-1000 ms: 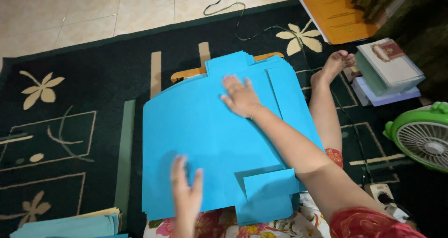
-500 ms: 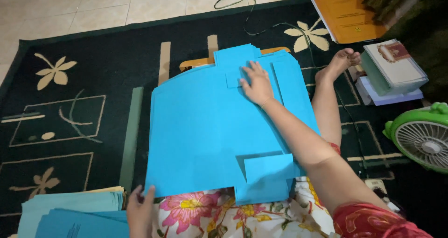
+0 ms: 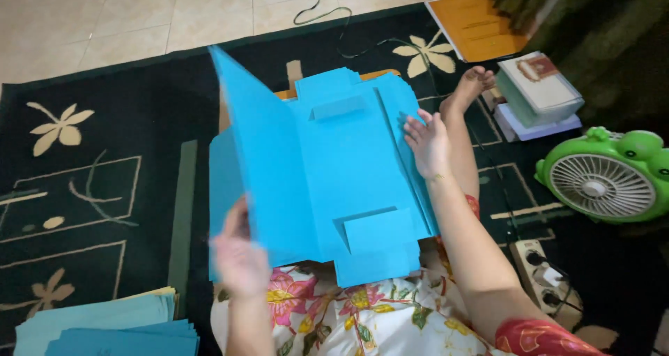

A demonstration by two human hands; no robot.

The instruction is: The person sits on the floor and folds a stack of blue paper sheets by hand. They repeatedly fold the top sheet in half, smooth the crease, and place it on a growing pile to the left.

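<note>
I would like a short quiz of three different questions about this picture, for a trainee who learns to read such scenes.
1. True or false: the left hand lifts the left flap of the blue card sheet.
2. Where does the right hand rest?
A. on the green fan
B. on the right edge of the blue sheet
C. on the power strip
3. Fill in: the stack of pale blue sheets lies at the lower ____ of the picture.

Key: 1 true; 2 B; 3 left.
</note>
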